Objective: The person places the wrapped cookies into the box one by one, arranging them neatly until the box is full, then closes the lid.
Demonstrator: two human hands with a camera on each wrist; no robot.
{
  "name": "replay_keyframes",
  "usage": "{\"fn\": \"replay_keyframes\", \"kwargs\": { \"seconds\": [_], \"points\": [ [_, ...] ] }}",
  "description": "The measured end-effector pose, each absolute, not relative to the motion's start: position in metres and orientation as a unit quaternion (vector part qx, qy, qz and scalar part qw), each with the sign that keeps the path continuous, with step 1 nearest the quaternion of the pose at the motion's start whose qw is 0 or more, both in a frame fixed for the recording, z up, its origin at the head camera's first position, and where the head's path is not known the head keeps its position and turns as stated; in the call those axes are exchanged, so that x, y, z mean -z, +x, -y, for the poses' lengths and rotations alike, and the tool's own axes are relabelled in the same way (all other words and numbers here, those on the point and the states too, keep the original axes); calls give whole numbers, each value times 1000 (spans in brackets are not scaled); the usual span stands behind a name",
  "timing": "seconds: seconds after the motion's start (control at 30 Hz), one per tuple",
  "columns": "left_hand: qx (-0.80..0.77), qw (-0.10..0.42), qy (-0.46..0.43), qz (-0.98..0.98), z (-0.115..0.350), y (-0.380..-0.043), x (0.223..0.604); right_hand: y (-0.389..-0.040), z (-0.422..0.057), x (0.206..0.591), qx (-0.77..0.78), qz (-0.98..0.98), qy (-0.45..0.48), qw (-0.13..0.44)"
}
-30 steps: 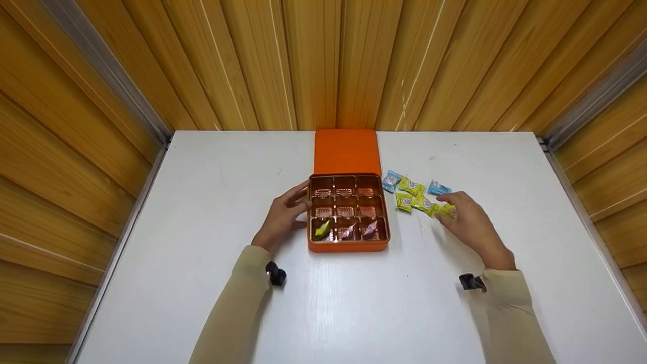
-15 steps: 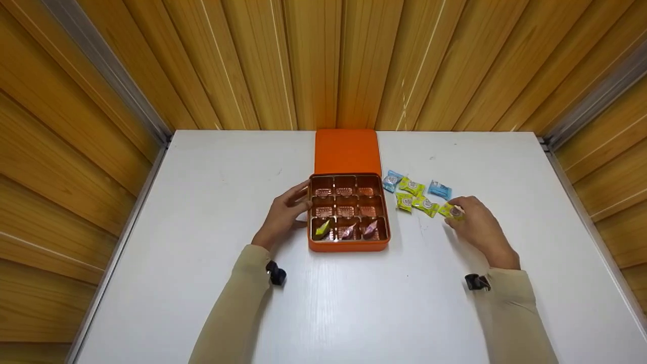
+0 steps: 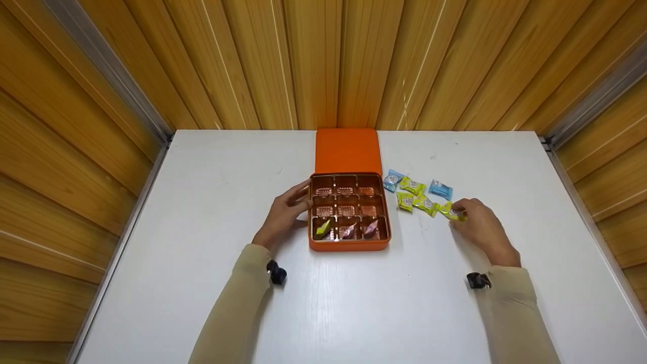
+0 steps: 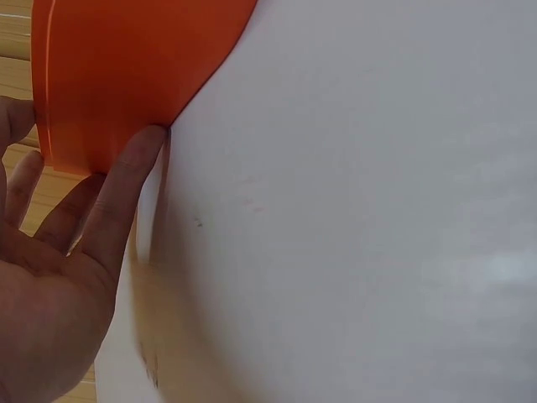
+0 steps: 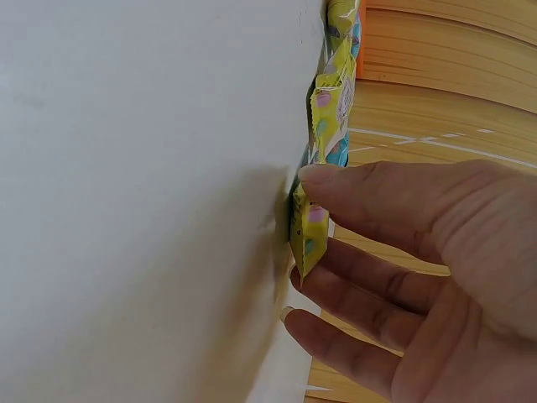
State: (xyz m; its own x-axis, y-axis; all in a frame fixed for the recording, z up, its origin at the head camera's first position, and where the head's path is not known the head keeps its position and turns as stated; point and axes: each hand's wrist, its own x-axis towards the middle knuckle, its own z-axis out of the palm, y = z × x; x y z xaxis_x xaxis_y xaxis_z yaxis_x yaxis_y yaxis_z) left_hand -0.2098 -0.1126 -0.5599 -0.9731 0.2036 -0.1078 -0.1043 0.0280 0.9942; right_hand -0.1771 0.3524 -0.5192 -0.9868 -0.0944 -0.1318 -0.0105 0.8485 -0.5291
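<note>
An orange tin (image 3: pixel 349 246) stands on the table with its lid (image 3: pixel 348 151) laid back behind it. Its brown divided tray holds one green wrapped candy (image 3: pixel 322 228) and two pink wrapped candies (image 3: pixel 349 232) in the front row. My left hand (image 3: pixel 281 217) rests with fairly straight fingers against the tin's left wall; the left wrist view shows fingertips touching its orange side (image 4: pixel 117 84). At the right end of the loose candies, my right hand (image 3: pixel 482 230) pinches a yellow wrapped candy (image 5: pixel 309 227) between thumb and fingers, low at the tabletop.
Several more wrapped candies lie right of the tin: yellow ones (image 3: pixel 412 185) and blue ones (image 3: pixel 441 189), close together. The white table (image 3: pixel 333 308) ends at a wood-patterned wall (image 3: pixel 263 65) behind the lid.
My right hand has shifted a little to the right over the second, uncovering more of the blue candy, and its fingertips have come together on the end yellow candy. The left hand stays put.
</note>
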Motion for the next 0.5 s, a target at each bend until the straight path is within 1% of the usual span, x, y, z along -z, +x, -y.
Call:
{"fn": "replay_keyframes", "kwargs": {
  "seconds": [0.17,0.5],
  "points": [
    [-701,112,32,-704,112,-210,560,-177,-352,521,276,-957,-27,80],
    [-704,111,38,-700,112,-210,559,-177,-352,522,242,-968,-45,56]
  ]
}}
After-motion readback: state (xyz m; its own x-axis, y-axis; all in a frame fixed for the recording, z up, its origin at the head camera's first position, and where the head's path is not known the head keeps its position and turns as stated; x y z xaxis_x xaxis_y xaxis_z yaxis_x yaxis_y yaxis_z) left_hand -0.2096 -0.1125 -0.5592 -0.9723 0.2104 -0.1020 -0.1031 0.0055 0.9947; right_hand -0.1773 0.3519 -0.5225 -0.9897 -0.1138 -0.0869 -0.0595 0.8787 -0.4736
